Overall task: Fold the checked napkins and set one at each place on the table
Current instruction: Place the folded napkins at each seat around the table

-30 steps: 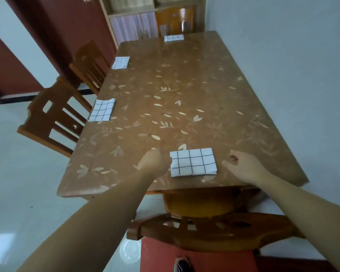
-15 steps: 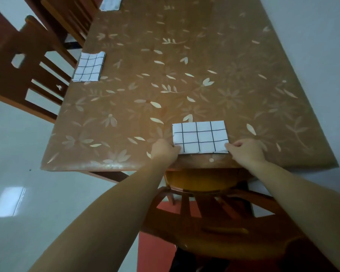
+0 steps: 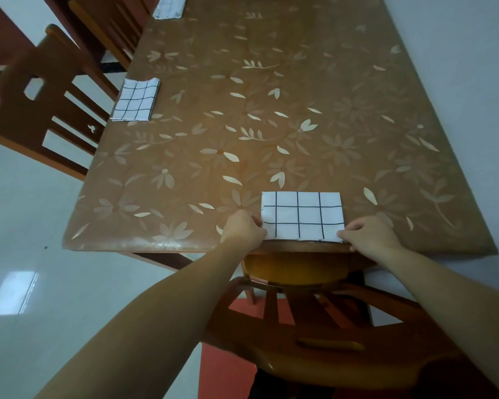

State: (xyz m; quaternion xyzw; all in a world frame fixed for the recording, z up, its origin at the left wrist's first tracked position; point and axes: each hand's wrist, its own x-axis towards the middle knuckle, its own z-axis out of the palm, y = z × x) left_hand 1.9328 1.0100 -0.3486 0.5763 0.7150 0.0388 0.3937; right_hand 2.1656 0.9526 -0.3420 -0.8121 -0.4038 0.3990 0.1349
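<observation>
Head view: a folded white napkin with a dark grid check (image 3: 302, 216) is seen lying flat on the brown, flower-patterned glossy surface (image 3: 271, 125), at the lower centre of the frame, its near edge flush with the surface's near rim above a curved wooden chair (image 3: 314, 335). The left hand (image 3: 244, 230) is curled with fingertips pinched on the napkin's lower left corner; the right hand (image 3: 368, 233) is likewise closed on the lower right corner. A second folded checked napkin (image 3: 136, 99) is placed at the left edge of the frame's upper half, beside a slatted wooden chair (image 3: 38, 110), and part of a third checked napkin (image 3: 167, 7) is visible at the top.

The cloth is judged light, soft and limp, likely to slide easily on the shiny covering and to unfold if lifted by one layer. It is best taken at both corners through all layers, or pressed flat and slid.
</observation>
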